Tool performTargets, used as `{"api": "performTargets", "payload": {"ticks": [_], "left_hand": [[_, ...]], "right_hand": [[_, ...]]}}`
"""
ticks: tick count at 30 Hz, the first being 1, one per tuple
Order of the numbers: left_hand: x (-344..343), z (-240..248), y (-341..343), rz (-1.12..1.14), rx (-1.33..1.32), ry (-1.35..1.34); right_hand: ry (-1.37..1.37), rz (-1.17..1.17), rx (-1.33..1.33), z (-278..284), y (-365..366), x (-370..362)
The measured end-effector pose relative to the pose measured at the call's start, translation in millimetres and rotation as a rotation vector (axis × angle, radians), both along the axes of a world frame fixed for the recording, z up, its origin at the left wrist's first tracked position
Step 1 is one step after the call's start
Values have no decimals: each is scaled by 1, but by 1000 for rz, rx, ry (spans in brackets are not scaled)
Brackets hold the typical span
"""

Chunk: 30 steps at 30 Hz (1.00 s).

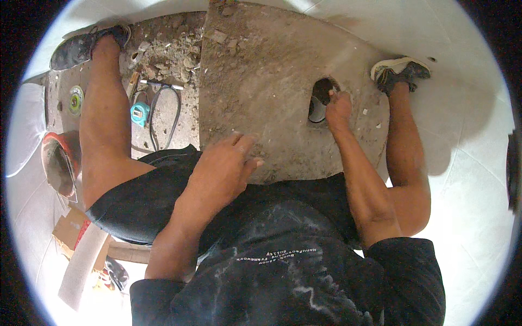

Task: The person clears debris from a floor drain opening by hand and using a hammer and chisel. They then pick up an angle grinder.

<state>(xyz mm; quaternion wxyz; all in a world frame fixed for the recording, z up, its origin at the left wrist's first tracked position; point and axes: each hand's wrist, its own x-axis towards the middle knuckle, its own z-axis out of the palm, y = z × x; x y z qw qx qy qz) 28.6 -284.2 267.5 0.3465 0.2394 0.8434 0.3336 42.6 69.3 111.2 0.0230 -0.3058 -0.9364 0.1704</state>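
Note:
My right hand (pixel 339 111) is at the right edge of a round hole (pixel 322 89) in the dusty grey-brown slab (pixel 261 81). Its fingers are curled in; what they hold, if anything, is hidden. A pale curved surface shows inside the lower part of the hole, with darkness above it. My left hand (pixel 227 163) hovers over the slab's near edge by my thigh. Its thumb stands apart from the bent fingers, the fingertips are slightly blurred, and nothing shows in it.
Left of the slab lie a teal tape measure (pixel 139 113), a black cable loop (pixel 177 111), a white-and-black pen-like tool (pixel 161 84), and rubble (pixel 176 60). A green-centred disc (pixel 75 100) and reddish bucket (pixel 58 163) are beyond my left leg. Pale tiled walls (pixel 462 108) border the space.

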Motion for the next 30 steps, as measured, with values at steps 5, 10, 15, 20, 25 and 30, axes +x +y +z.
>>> {"api": "performTargets", "payload": {"ticks": [5,10,15,20,25,30], "left_hand": [[-2,-1,5,55,12,17],[4,2,15,14,42,-22],[12,-33,11,-26,-71,87],[7,-48,48,109,161,-322],[1,-74,160,308,373,-829],[-8,-165,279,686,326,-1069]], "right_hand": [[107,165,113,14,0,25],[178,-44,14,28,38,39],[341,-217,-593,24,55,13],[462,-362,-497,-18,60,9],[874,-767,-1162,-3,44,23],[854,-1088,-1448,9,41,23]]}}
